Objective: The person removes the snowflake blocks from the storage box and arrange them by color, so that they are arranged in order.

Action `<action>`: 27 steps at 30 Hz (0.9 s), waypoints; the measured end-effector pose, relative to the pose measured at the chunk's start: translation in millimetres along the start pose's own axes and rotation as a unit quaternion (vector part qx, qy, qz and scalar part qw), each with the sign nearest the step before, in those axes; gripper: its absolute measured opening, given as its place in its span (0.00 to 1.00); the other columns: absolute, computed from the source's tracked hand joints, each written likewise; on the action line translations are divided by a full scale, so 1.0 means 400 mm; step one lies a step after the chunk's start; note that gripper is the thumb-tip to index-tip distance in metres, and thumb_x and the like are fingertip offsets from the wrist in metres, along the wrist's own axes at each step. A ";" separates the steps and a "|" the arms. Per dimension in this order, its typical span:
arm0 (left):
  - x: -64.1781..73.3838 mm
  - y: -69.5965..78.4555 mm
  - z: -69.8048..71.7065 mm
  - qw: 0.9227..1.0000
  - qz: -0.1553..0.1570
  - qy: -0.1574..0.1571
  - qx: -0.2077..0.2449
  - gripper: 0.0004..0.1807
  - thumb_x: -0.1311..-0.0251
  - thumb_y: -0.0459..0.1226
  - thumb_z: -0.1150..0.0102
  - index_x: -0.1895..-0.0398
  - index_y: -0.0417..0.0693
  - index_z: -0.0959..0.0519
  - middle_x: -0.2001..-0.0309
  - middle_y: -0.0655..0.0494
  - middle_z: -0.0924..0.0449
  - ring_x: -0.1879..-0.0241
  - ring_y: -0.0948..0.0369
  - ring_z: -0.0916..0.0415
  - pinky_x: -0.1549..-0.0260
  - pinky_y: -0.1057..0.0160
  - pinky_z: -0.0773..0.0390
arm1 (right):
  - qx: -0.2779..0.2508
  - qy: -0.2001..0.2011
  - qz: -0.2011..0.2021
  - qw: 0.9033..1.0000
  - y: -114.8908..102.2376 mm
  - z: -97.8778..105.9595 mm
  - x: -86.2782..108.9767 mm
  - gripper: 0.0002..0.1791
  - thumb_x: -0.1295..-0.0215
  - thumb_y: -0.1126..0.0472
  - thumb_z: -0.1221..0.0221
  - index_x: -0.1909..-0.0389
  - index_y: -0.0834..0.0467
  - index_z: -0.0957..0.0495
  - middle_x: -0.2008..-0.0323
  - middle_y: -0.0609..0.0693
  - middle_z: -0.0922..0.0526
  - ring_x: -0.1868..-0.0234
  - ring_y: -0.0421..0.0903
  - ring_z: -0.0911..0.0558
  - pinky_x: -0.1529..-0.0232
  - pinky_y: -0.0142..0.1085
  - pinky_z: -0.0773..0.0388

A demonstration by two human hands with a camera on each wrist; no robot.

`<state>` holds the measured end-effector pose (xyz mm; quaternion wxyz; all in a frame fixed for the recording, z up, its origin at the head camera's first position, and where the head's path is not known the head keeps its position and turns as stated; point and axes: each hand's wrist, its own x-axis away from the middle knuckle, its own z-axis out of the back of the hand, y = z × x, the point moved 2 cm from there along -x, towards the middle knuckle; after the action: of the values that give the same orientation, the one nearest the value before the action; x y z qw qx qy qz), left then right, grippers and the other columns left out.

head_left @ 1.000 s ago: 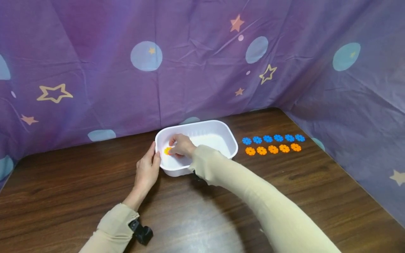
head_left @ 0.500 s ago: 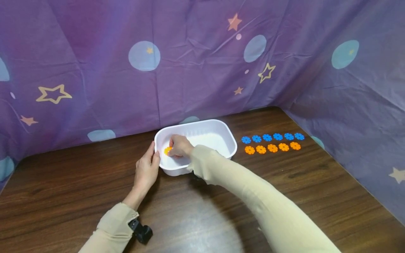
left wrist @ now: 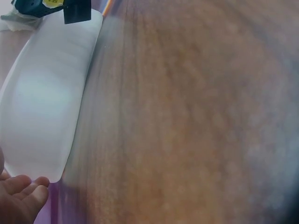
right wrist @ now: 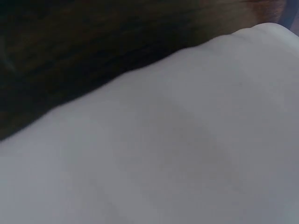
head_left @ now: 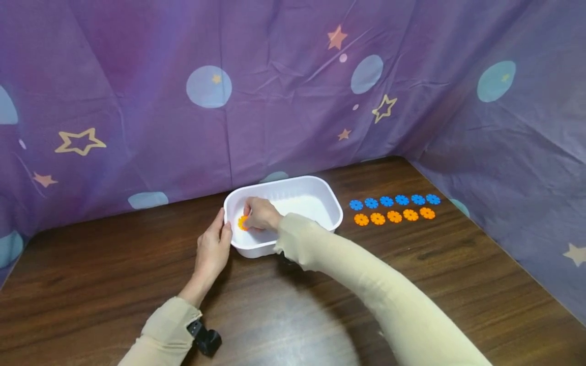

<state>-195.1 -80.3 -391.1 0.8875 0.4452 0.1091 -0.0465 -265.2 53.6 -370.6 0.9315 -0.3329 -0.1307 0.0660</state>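
A white plastic basin stands on the wooden table near the back cloth. My left hand touches its left end from outside, fingers fairly straight along the wall and thumb near the rim; the left wrist view shows the fingertips at the basin's end. Inside the basin, toward its left side, my right hand pinches an orange notched disc between thumb and fingers. Part of that disc is hidden by the fingers. The right wrist view shows mostly the basin's blurred white outer wall and dark table.
Right of the basin lie two rows of flat notched discs, several blue discs behind and several orange discs in front. A purple cloth with stars hangs along the table's back and right sides.
In the basin, my right hand's fingers have closed on the orange disc, which now looks more tilted up. My left hand stays at the basin's left end. The rows of discs are unchanged.
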 end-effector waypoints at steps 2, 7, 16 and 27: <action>0.002 0.000 0.000 1.000 0.000 0.001 -0.001 0.26 0.33 0.36 0.58 0.32 0.39 0.38 0.35 0.42 0.35 0.39 0.45 0.33 0.40 0.46 0.33 | -0.002 -0.001 0.007 1.000 0.003 0.006 0.008 0.11 0.49 0.68 0.35 0.70 0.59 0.29 0.86 0.47 0.29 0.89 0.38 0.31 0.87 0.25 0.35; 0.004 0.000 0.000 1.000 -0.005 0.004 -0.005 0.26 0.33 0.36 0.58 0.32 0.38 0.38 0.35 0.42 0.35 0.39 0.44 0.33 0.40 0.47 0.33 | -0.007 0.013 0.039 0.999 0.015 0.033 0.034 0.09 0.48 0.69 0.36 0.69 0.61 0.26 0.85 0.46 0.28 0.86 0.37 0.31 0.85 0.24 0.34; 0.001 0.001 0.000 1.000 0.002 -0.003 -0.004 0.26 0.32 0.37 0.59 0.32 0.39 0.39 0.34 0.45 0.36 0.36 0.47 0.36 0.37 0.49 0.35 | -0.133 0.023 0.041 0.990 0.062 0.112 0.087 0.09 0.46 0.71 0.37 0.67 0.63 0.27 0.84 0.48 0.27 0.86 0.38 0.29 0.83 0.26 0.28; 0.004 0.004 0.003 1.000 0.007 -0.010 -0.005 0.27 0.32 0.38 0.60 0.31 0.40 0.40 0.33 0.45 0.38 0.36 0.48 0.37 0.36 0.50 0.36 | -0.219 0.088 0.054 0.970 0.189 0.250 0.177 0.09 0.43 0.73 0.41 0.63 0.69 0.29 0.80 0.56 0.21 0.84 0.38 0.27 0.80 0.27 0.25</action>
<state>-193.1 -80.2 -389.6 0.8913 0.4408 0.0972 -0.0437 -229.0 187.0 -330.2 0.8388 -0.5399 -0.0410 0.0568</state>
